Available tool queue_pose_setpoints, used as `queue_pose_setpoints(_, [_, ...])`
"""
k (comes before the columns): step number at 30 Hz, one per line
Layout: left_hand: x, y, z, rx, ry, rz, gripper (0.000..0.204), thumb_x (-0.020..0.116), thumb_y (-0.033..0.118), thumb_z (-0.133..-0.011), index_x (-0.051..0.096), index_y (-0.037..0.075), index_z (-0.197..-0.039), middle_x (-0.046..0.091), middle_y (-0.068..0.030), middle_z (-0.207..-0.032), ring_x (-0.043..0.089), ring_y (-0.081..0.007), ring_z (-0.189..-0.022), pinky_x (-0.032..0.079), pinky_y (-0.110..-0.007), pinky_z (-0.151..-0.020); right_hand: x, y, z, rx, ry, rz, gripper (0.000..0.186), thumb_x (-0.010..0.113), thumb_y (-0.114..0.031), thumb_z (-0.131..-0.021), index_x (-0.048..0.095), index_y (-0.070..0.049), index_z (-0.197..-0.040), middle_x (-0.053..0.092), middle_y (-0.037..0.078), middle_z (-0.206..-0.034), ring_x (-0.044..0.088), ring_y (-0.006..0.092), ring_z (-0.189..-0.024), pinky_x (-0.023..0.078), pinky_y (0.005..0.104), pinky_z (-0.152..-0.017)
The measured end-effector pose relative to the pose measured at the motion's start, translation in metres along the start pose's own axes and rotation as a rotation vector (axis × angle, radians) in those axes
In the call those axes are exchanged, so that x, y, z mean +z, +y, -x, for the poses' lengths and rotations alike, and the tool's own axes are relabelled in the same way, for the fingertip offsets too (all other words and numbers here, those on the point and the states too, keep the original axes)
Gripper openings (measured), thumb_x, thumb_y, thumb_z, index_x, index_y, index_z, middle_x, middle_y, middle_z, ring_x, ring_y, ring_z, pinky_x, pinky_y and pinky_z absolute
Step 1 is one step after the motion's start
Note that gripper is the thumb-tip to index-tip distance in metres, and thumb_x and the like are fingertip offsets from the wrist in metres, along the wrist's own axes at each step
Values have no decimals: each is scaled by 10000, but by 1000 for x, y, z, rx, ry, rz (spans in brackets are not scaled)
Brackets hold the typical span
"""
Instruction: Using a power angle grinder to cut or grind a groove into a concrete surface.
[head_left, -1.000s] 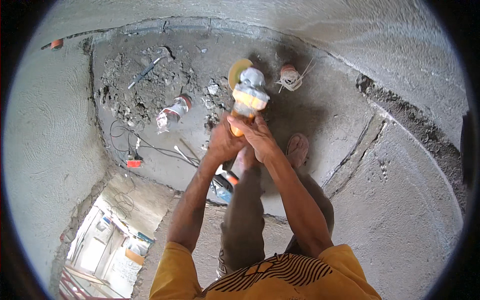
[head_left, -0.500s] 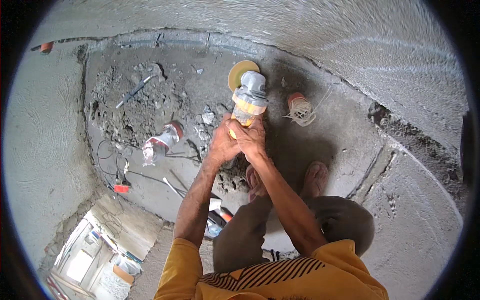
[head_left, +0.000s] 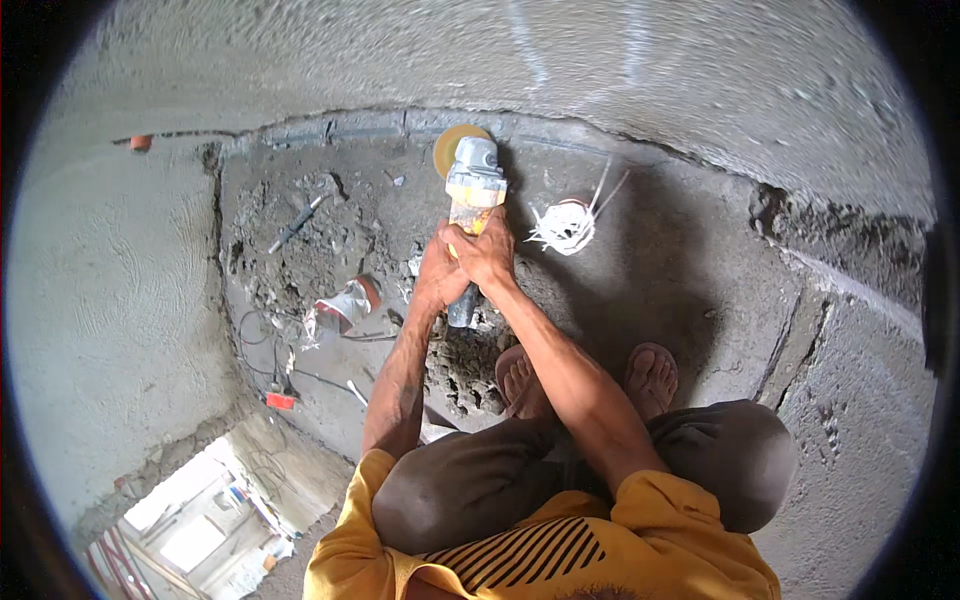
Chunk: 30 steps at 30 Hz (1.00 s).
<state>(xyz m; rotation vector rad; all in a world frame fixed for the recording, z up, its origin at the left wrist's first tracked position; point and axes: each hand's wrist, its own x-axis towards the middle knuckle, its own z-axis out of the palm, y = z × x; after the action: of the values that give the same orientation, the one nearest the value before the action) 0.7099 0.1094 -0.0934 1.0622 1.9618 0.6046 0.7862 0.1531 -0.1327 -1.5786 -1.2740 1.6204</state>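
Observation:
Both my hands grip a yellow and grey angle grinder in front of me. Its round tan disc is near the foot of the far wall; whether it touches anything I cannot tell. My left hand wraps the body from the left, and my right hand overlaps it from the right. The grinder's dark rear end shows below my hands. To the right of the grinder, a pipe stub stuffed with white strands stands up from the floor.
Broken rubble covers the left floor, with a chisel on it. A wrapped pipe stub, a cable and a red box lie nearer. My sandalled feet are on the floor. A chased groove cuts the right wall.
My body has dropped lower, with my knees more bent and spread. The view has shifted, and the grinder's rear end now shows below my hands. Both hands keep their hold.

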Motion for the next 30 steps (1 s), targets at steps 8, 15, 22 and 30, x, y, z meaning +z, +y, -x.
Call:
queue_pose_setpoints(8, [6, 7, -9, -12, 62, -156, 582, 744, 367, -716, 517, -26, -1079, 602, -207, -1031, 604, -334, -983, 467, -410, -848, -18, -9, -10, 25, -124, -177, 662, 764, -315, -685, 480, 53, -1157, 629, 203, -1068, 633, 314, -968, 507, 399, -829])
queue_pose_setpoints(15, [11, 5, -12, 26, 26, -129, 558, 731, 364, -730, 518, -21, -1073, 595, -220, -1040, 601, -360, -998, 466, -421, -842, -20, 0, -13, 15, -105, -141, 640, 761, -335, -682, 508, 56, -1122, 637, 202, -1006, 643, 313, -916, 515, 405, -800])
queue_pose_setpoints(22, [10, -2, -14, 52, 66, -111, 503, 717, 349, -740, 538, 3, -1057, 606, -207, -1005, 610, -367, -957, 471, -422, -820, -19, -5, -11, -5, -144, -221, 518, 748, -324, -701, 584, 31, -1041, 668, 185, -968, 659, 318, -862, 524, 417, -764])
queue_pose_setpoints(30, [17, 12, -18, 23, 59, -219, 491, 718, 340, -738, 544, 4, -1052, 601, -211, -1021, 608, -385, -954, 472, -433, -814, -10, 17, -28, 48, -217, -261, 604, 746, -254, -712, 492, 29, -1182, 637, 148, -1017, 631, 245, -895, 514, 357, -786])
